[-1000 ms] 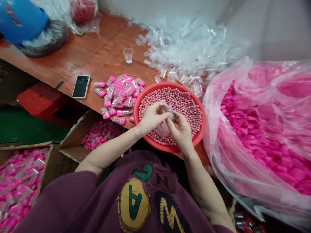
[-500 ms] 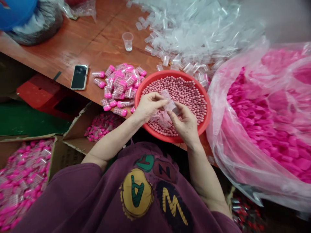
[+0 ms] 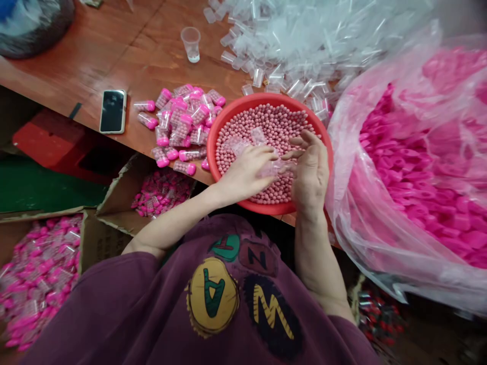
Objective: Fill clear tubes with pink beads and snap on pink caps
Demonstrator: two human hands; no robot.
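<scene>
Two bare hands of yours work over the red basin (image 3: 212,147), which holds a bed of pink beads (image 3: 266,116). Your left hand (image 3: 249,170) reaches in from the near left, palm down, its fingers extended over clear plastic containers (image 3: 258,135). One container lies just beyond your left fingers, another just to their left; a third shows by the fingertips, partly covered, and you cannot tell from this view whether those fingers grip it. Your right hand (image 3: 310,170) is at the basin's right side, fingers parted and loosely bent toward your left hand, with nothing visibly grasped. Left of the basin, filled tubes with pink caps (image 3: 186,119) are heaped on the table (image 3: 152,66); right of it, a translucent bag (image 3: 346,203) holds loose pink caps (image 3: 411,177).
</scene>
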